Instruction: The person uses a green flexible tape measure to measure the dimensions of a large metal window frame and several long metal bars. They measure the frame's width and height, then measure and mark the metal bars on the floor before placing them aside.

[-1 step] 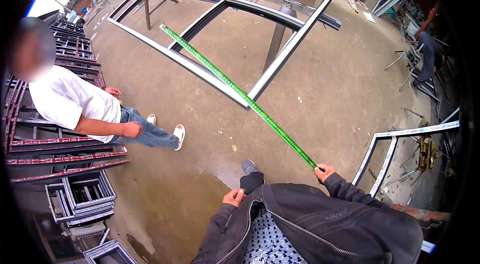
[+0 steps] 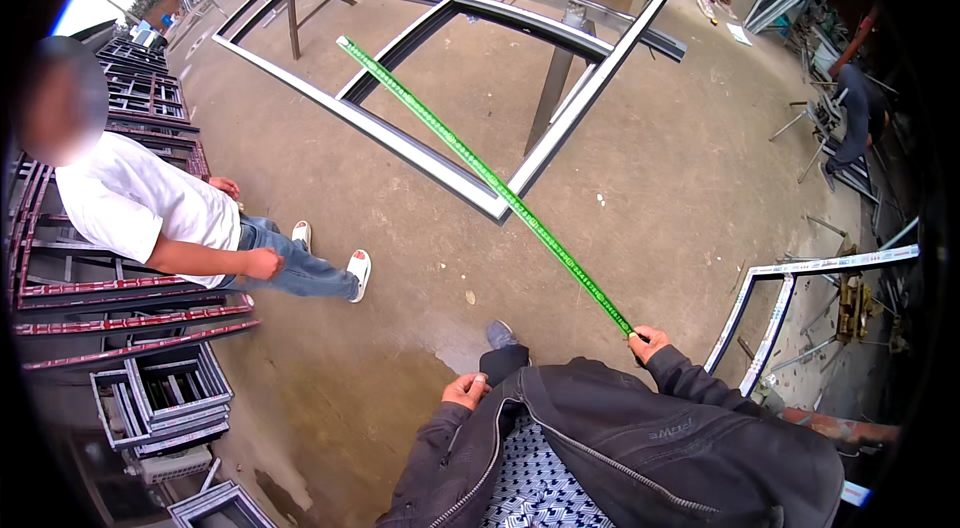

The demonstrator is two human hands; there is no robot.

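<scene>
My right hand [image 2: 650, 342] is closed round the near end of a tape measure, whose case is mostly hidden in my fingers. Its long green blade [image 2: 475, 160] runs out stiffly to the far left. The blade passes across the near corner of a large dark-and-white metal frame [image 2: 425, 160]; I cannot tell whether it touches it. Its free tip shows inside or above the frame's far-left side. My left hand [image 2: 464, 391] is held in front of my body beside my knee, fingers curled together; anything in them is hidden.
A person in a white shirt [image 2: 135, 198] stands at the left beside stacked frames [image 2: 135, 308]. Supports such as a metal post [image 2: 553, 93] stand under the large frame. At the right, a smaller white-edged frame [image 2: 770, 328] is near my arm. Other people are farther back.
The blade's free tip has swung a little to the right and away from me. Both hands stay nearly in place.
</scene>
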